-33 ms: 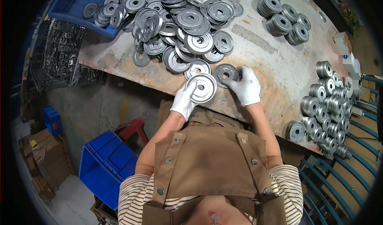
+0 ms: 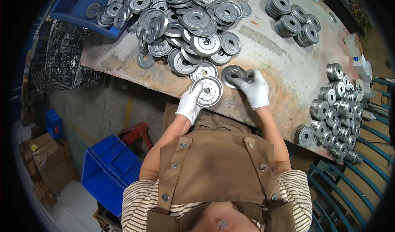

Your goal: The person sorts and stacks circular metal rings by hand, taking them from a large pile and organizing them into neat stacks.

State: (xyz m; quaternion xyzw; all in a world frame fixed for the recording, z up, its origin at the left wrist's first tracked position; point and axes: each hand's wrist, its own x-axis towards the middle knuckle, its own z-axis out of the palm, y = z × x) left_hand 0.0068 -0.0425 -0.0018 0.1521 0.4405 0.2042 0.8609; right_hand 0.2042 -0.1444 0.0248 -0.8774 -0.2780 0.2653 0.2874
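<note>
In a white glove, my left hand point(image 2: 191, 102) grips a shiny round metal disc point(image 2: 212, 97) with a raised rim and a small centre hole, at the table's near edge. Just beyond it lies another metal disc point(image 2: 202, 69), partly covered. My right hand point(image 2: 256, 90), gloved too, pinches a darker metal disc point(image 2: 228, 73) by its right side, with the thumb across its face near the hole. The two held discs are side by side and apart. A large loose heap of similar discs point(image 2: 197, 19) spreads over the table beyond my hands.
A blue bin point(image 2: 76, 14) with discs spilling out stands at the far left of the worktable point(image 2: 284, 84). Stacked discs point(image 2: 288, 24) stand at the far right; many more stacks point(image 2: 335, 108) line the right edge. An empty blue crate point(image 2: 109, 162) sits low on the left.
The disc in my right hand has tilted, so its face catches the light differently. The left hand's disc has shifted very slightly.
</note>
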